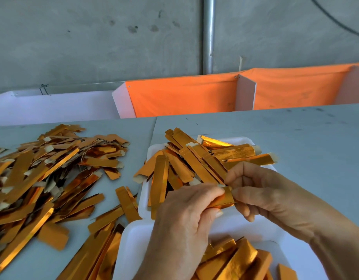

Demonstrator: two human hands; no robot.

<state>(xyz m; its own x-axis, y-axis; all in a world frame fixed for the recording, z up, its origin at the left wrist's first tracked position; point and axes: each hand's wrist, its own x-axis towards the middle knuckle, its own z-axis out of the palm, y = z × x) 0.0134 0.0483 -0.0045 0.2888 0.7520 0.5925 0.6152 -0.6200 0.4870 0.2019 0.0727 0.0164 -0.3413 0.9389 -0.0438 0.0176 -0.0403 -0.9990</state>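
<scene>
Both my hands hold one small gold foil box point(225, 199) just above the white trays. My left hand point(184, 223) grips its lower left part, fingers curled round it. My right hand point(261, 190) pinches its upper right end between thumb and fingers. Most of the box is hidden by my fingers. Behind my hands a white tray point(243, 140) holds several folded gold boxes point(186, 170) piled crosswise. A nearer white tray point(134, 243) holds several more gold boxes point(239, 259) below my hands.
A big loose heap of flat gold foil blanks point(45, 174) covers the grey table point(296, 138) at the left, with more blanks point(105, 245) beside the near tray. Orange cloth bins point(184, 96) with white dividers stand behind the table against a concrete wall.
</scene>
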